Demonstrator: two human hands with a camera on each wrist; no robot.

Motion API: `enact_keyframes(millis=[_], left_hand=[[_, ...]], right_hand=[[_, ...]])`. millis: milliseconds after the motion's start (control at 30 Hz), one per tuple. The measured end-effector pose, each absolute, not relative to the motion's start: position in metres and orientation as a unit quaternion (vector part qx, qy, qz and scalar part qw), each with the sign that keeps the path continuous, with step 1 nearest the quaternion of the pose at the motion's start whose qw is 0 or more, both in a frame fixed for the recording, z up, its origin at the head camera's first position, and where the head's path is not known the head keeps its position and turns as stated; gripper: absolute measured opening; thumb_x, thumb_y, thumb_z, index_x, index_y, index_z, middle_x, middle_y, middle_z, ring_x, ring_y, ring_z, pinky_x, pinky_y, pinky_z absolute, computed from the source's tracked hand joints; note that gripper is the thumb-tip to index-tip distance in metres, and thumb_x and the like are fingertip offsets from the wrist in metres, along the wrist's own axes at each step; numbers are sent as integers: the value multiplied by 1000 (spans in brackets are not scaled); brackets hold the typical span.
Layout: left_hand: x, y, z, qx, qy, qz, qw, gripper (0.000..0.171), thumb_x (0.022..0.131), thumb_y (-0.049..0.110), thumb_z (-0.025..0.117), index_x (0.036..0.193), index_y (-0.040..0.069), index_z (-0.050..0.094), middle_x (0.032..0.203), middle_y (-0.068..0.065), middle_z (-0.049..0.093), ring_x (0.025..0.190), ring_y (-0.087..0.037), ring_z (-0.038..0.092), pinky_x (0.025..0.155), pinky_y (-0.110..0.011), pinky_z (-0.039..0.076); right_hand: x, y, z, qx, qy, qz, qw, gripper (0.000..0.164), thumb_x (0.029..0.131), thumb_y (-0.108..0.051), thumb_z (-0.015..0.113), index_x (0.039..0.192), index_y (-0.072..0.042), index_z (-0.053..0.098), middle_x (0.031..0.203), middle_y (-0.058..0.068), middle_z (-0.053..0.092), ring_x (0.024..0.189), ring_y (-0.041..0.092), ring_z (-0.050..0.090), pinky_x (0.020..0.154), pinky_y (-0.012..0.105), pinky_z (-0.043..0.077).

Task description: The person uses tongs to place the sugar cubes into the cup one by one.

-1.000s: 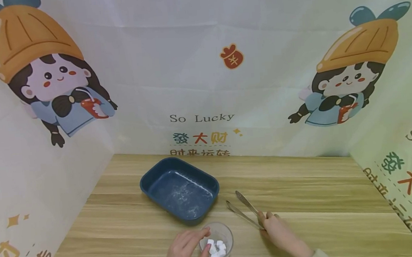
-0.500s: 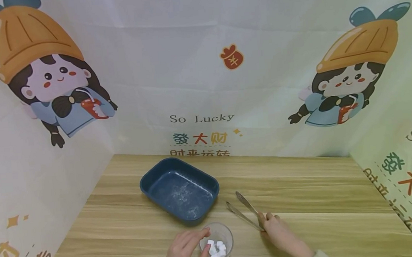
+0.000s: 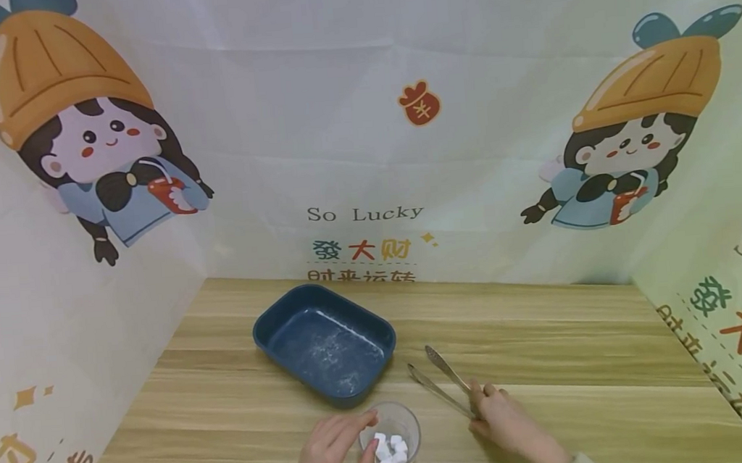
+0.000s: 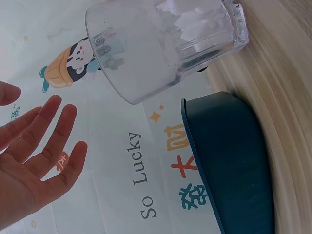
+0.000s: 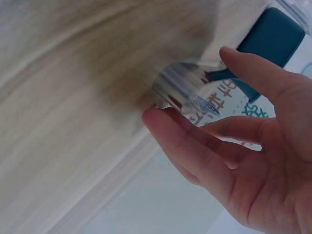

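My left hand (image 3: pixel 329 453) is at the left side of a clear glass (image 3: pixel 408 419), its fingers over the near-left rim in the head view. The left wrist view shows that hand (image 4: pixel 36 163) with spread, relaxed fingers, apart from the glass (image 4: pixel 141 48). Several small white cubes (image 3: pixel 396 453) lie inside the glass. My right hand (image 3: pixel 510 424) is at the bent end of metal tongs (image 3: pixel 447 367), whose arms point away and left, spread apart. In the right wrist view the thumb and fingers bracket the tongs (image 5: pixel 178 85) loosely, with a gap beside the thumb.
A dark blue rectangular tray (image 3: pixel 321 344) with whitish marks on its bottom sits behind the glass, left of the tongs. Printed cloth walls (image 3: pixel 365 152) enclose the wooden table (image 3: pixel 550 348) at the back and both sides.
My right hand has shifted slightly to the right along the tongs' bent end. The left hand, glass, tray and tongs stay in place; the head view shifts a little.
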State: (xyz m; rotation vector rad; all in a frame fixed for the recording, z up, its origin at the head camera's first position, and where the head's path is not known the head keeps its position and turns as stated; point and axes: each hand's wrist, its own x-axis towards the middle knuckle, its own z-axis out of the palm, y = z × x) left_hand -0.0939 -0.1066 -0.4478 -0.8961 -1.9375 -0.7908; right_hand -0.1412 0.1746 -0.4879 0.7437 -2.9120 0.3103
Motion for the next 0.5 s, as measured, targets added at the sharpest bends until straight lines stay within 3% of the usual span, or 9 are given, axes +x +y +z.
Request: enact_keyframes(millis=[100, 267, 367, 500], left_hand=[[-94, -107, -448, -357, -771, -316, 421, 30, 90, 26, 47, 100, 4, 65, 88, 0, 68, 77, -12, 62, 71, -23, 46], [-94, -108, -448, -354, -775, -315, 419, 30, 90, 27, 47, 99, 4, 65, 88, 0, 68, 77, -12, 62, 71, -23, 46], [-94, -110, -448, -350, -783, -311, 410, 30, 91, 28, 47, 99, 5, 65, 89, -1, 68, 77, -12, 61, 72, -22, 45], [-95, -114, -448, -347, -790, -309, 400, 30, 91, 28, 47, 100, 6, 65, 89, -1, 67, 78, -12, 61, 72, -23, 46]], right_hand=[[-141, 177, -485, 247, -961, 113, 50, 64, 67, -19, 73, 113, 19, 48, 90, 32, 60, 67, 30, 63, 62, 34, 55], [-140, 181, -480, 246, -959, 130, 46, 61, 71, -18, 71, 114, 19, 48, 83, 23, 61, 59, 15, 57, 55, 22, 52], [-138, 183, -476, 240, -960, 137, 47, 59, 73, -17, 69, 114, 20, 47, 91, 28, 61, 64, 18, 59, 62, 29, 55], [-138, 184, -471, 231, -962, 140, 47, 58, 76, -19, 66, 116, 19, 46, 108, 32, 57, 83, 34, 64, 75, 41, 53]])
